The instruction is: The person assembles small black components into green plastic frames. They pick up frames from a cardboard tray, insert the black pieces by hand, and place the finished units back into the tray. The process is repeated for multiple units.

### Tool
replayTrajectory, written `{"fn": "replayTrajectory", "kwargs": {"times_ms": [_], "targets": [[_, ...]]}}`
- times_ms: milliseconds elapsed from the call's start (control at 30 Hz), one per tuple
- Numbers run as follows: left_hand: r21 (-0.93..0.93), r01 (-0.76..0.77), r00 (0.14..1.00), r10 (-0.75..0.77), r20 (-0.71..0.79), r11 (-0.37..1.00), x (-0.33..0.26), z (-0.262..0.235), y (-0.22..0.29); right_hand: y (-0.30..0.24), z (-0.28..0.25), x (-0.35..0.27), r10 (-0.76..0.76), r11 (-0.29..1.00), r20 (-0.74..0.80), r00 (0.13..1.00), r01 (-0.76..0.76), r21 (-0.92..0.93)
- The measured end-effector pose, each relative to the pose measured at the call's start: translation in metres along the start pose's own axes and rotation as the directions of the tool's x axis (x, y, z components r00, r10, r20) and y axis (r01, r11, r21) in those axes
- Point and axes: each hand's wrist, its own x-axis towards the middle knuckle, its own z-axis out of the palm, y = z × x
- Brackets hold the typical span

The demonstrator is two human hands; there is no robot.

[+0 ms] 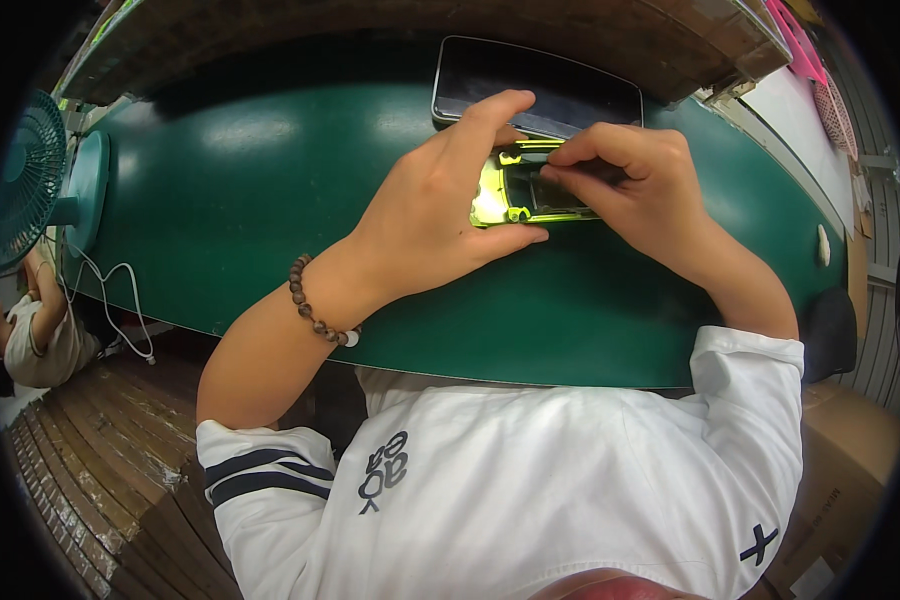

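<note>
A bright yellow-green plastic shell (491, 197), shaped like a toy car body, sits just above or on the green table in front of me. My left hand (440, 190) grips its left end, thumb along the near side and fingers at the far side. Dark parts show inside the shell. Over its right half, my right hand (640, 180) pinches thumb and forefinger together at the dark middle. Whatever is between those fingertips is too small and hidden to make out.
Just behind the shell lies a tablet-like device (540, 85) with a dark screen. The green table (220, 200) ends at a raised edge at the back. At far left stand a teal fan (30, 180), a white cable (135, 300) and another person (40, 330). A cardboard box (850, 440) is at right.
</note>
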Motion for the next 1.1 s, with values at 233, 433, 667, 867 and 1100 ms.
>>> {"fn": "replayTrajectory", "kwargs": {"times_ms": [233,433,667,867,1100], "targets": [[0.232,-0.355,0.919,0.384,-0.093,0.906,0.005,-0.006,-0.007,0.004,-0.012,-0.006,-0.323,0.944,-0.043,0.945,0.319,-0.088],[0.308,-0.464,0.792,0.544,-0.276,0.831,0.009,-0.003,-0.007,0.005,-0.01,-0.006,-0.534,0.83,-0.063,0.843,0.509,-0.227],[0.3,-0.565,0.774,0.62,-0.129,0.768,0.005,-0.014,-0.011,0.006,-0.01,-0.009,-0.643,0.746,-0.019,0.765,0.621,-0.242],[-0.291,-0.318,0.943,0.269,-0.196,0.903,0.005,-0.014,-0.003,0.005,-0.002,-0.012,-0.686,0.722,-0.025,0.727,0.676,-0.145],[-0.624,-0.072,0.987,-0.034,-0.157,0.778,0.006,-0.018,-0.001,-0.002,0.006,-0.02,-0.436,0.892,-0.161,0.886,0.448,0.051]]}}
